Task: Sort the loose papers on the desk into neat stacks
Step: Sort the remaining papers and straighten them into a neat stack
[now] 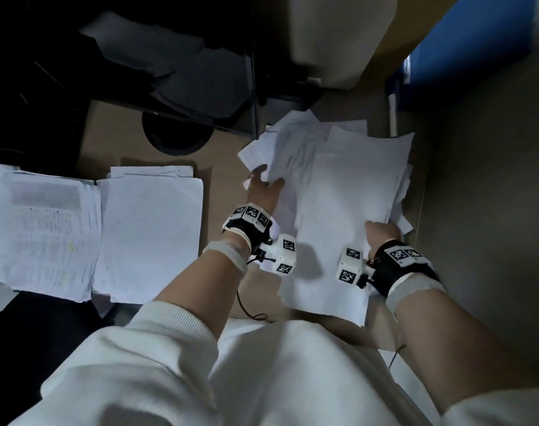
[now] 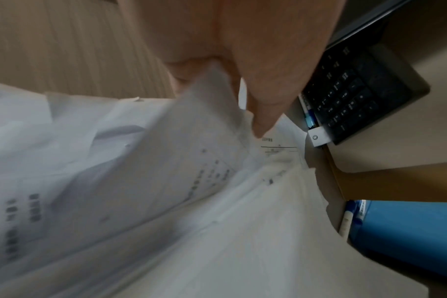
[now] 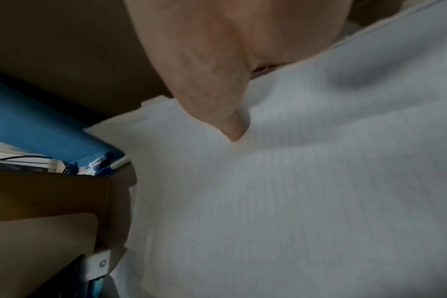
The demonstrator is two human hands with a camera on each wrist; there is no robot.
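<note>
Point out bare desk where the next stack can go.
Bare desk runs between the blank stack and the loose pile, beside the left hand. A smaller patch lies before the round grommet. Right of the pile is crowded.

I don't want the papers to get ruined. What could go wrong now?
The messy pile hangs over the near desk edge, so sheets might slide off onto the lap. The left hand pinches a thin sheet in its fingers and the right hand grips a bunch; pulling fast might crease or tear them. Dragged sheets could also bump the neat stacks beside them.
</note>
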